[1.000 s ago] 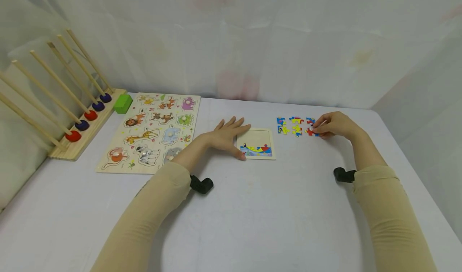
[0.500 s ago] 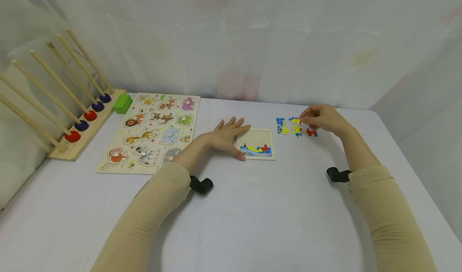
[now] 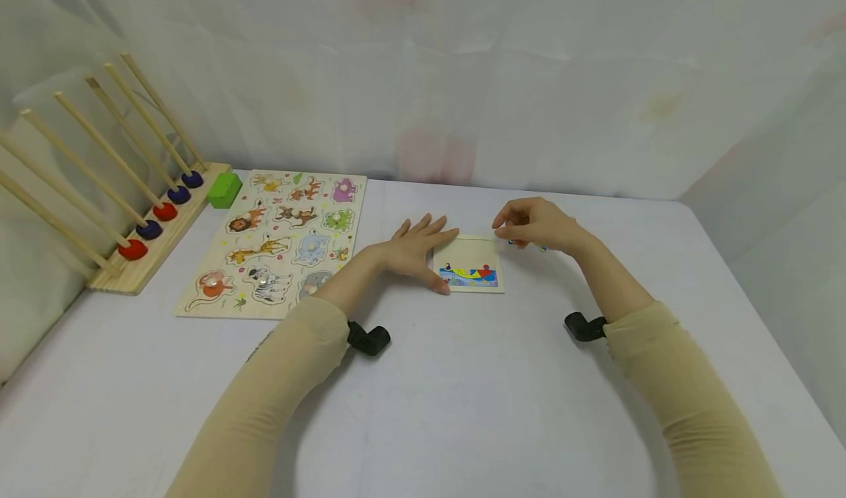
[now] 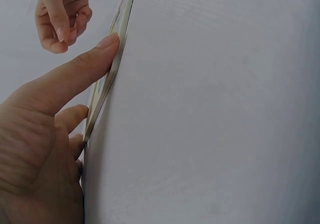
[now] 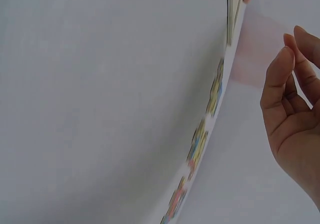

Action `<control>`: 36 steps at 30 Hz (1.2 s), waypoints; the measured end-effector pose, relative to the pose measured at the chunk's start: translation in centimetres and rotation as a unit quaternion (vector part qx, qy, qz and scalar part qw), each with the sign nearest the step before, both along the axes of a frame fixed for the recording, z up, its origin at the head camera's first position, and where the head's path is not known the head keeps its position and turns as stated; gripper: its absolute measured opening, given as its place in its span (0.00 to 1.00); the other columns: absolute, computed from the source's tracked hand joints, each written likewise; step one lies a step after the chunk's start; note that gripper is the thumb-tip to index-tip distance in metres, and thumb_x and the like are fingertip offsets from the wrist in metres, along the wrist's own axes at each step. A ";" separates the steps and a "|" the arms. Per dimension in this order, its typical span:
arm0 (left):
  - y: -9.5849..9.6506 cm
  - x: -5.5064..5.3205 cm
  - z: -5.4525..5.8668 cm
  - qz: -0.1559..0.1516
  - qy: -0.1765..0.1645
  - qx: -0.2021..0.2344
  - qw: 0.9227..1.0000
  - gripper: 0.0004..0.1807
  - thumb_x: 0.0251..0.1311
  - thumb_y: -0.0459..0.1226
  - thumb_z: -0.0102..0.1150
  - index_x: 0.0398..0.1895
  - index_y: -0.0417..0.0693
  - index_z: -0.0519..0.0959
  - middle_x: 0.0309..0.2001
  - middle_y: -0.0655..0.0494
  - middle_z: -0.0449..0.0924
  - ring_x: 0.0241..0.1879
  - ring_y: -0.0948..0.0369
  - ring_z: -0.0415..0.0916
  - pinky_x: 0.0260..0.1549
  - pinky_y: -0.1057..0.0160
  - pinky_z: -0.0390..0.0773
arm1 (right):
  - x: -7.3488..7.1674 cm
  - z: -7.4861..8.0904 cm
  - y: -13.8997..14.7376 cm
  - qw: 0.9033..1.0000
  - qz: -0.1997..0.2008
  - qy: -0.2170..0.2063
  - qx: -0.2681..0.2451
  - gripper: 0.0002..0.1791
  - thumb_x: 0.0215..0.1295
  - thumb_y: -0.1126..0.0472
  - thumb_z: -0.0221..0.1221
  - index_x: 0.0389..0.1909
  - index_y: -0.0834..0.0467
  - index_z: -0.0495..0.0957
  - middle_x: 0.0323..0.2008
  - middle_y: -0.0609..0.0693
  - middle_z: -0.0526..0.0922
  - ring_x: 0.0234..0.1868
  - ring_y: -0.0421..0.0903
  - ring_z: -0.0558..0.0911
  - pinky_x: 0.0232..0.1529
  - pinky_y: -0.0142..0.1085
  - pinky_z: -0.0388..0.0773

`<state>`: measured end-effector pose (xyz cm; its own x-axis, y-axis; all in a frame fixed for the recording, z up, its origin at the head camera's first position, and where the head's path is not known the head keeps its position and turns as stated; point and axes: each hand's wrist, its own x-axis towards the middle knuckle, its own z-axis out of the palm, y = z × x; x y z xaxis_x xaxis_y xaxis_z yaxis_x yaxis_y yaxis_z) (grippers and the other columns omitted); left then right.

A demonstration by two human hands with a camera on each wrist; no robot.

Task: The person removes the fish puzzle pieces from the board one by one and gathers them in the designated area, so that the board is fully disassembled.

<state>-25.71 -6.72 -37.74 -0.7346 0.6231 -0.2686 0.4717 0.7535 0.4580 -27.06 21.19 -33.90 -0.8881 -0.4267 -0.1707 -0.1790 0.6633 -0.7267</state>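
Observation:
In the head view my left hand (image 3: pixel 411 253) lies spread at the left side of a small wooden puzzle tray (image 3: pixel 495 263), index finger at its far corner and thumb at its near corner. The left wrist view shows that thumb (image 4: pixel 100 54) against the tray's edge. Joined blue, yellow and red jigsaw pieces (image 3: pixel 469 276) fill the tray's near strip. My right hand (image 3: pixel 538 225) hovers at the tray's far right corner, thumb and fingers bent toward each other; I cannot tell whether a piece is between them. Under it lie loose jigsaw pieces (image 5: pixel 197 144), mostly hidden in the head view.
To the left lies a wooden animal peg puzzle board (image 3: pixel 218 263). Behind it stand a green block (image 3: pixel 225 190) and a wooden rack (image 3: pixel 125 278) with upright rods and red and blue beads. A white curtain (image 3: pixel 562 101) hangs along the table's far edge.
My right hand has moved left from the far right loose pieces, over the others, to the tray's far right corner. My left hand and the tray have stayed put.

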 end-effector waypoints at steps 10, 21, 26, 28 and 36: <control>-0.1 0.1 0.1 0.000 -0.001 0.001 1.000 0.62 0.45 0.65 0.69 0.80 0.61 0.46 0.82 0.53 0.31 0.81 0.50 0.22 0.76 0.40 0.24 | 0.0 -0.6 -3.1 0.997 0.073 -0.023 -0.011 0.14 0.65 0.54 0.62 0.47 0.57 0.81 0.28 0.49 0.77 0.29 0.47 0.80 0.37 0.36 0.83; -0.1 0.0 0.0 -0.004 -0.001 0.006 1.000 0.62 0.45 0.65 0.68 0.80 0.67 0.44 0.82 0.52 0.31 0.81 0.49 0.22 0.76 0.40 0.24 | 0.9 -0.7 -5.5 0.987 0.145 -0.075 0.006 0.14 0.63 0.57 0.63 0.48 0.55 0.79 0.25 0.49 0.77 0.27 0.45 0.80 0.35 0.35 0.81; -0.1 0.0 0.0 -0.005 -0.001 0.010 1.000 0.61 0.45 0.65 0.69 0.80 0.68 0.44 0.82 0.51 0.31 0.81 0.49 0.22 0.76 0.40 0.24 | 1.3 -0.9 -5.8 0.982 0.170 -0.081 0.006 0.16 0.60 0.61 0.65 0.49 0.56 0.78 0.22 0.46 0.75 0.25 0.44 0.78 0.32 0.34 0.80; -0.1 0.0 0.0 -0.005 -0.002 0.012 1.000 0.61 0.45 0.65 0.69 0.80 0.67 0.45 0.82 0.51 0.31 0.81 0.49 0.22 0.76 0.40 0.24 | 1.3 -1.2 -5.9 0.981 0.181 -0.073 0.014 0.17 0.58 0.61 0.67 0.49 0.55 0.78 0.23 0.45 0.76 0.25 0.43 0.78 0.33 0.34 0.78; -0.1 -0.1 -0.1 -0.003 -0.003 0.010 1.000 0.62 0.44 0.66 0.69 0.80 0.63 0.45 0.82 0.53 0.31 0.81 0.50 0.22 0.76 0.40 0.23 | 1.1 -2.2 -6.1 0.980 0.191 -0.046 0.037 0.21 0.55 0.59 0.71 0.49 0.54 0.77 0.26 0.46 0.76 0.26 0.42 0.75 0.37 0.35 0.73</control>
